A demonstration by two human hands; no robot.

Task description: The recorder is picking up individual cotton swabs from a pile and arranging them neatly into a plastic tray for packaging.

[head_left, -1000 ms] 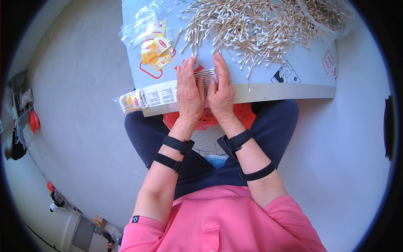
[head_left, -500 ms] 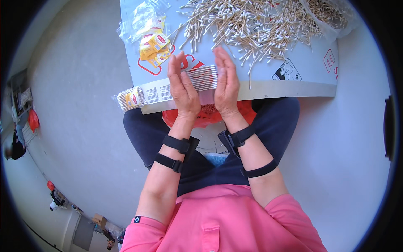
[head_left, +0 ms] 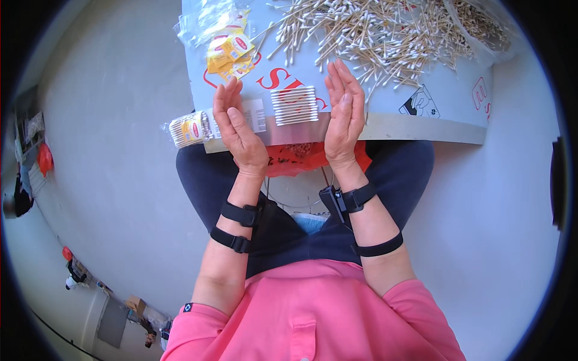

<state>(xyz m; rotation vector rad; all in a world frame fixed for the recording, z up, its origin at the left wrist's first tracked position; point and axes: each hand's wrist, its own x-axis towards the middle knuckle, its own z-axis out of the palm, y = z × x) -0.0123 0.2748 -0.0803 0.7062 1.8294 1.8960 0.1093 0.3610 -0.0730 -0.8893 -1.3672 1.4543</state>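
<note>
A neat row of cotton swabs [head_left: 294, 106] lies flat and parallel near the front edge of the board. To its left my left hand [head_left: 242, 129] is held on edge, fingers stretched and palm turned inward, apart from the swabs. My right hand [head_left: 344, 120] mirrors it on the other side, also open and not touching the row. Left of my left hand rests a clear bag packed with cotton swabs [head_left: 190, 129] and a yellow label. Part of a white printed strip [head_left: 256, 116] shows beside my left hand, which hides some of it.
A large loose heap of cotton swabs [head_left: 385, 36] covers the far side of the board [head_left: 385, 105], with clear plastic [head_left: 475, 36] at its right. Yellow cards [head_left: 232, 53] and clear bags [head_left: 208, 24] lie far left. Below the board hangs a red bag [head_left: 295, 162].
My hands have moved apart, away from the ends of the swab row, which now lies uncovered between them. The whole view has shifted slightly.
</note>
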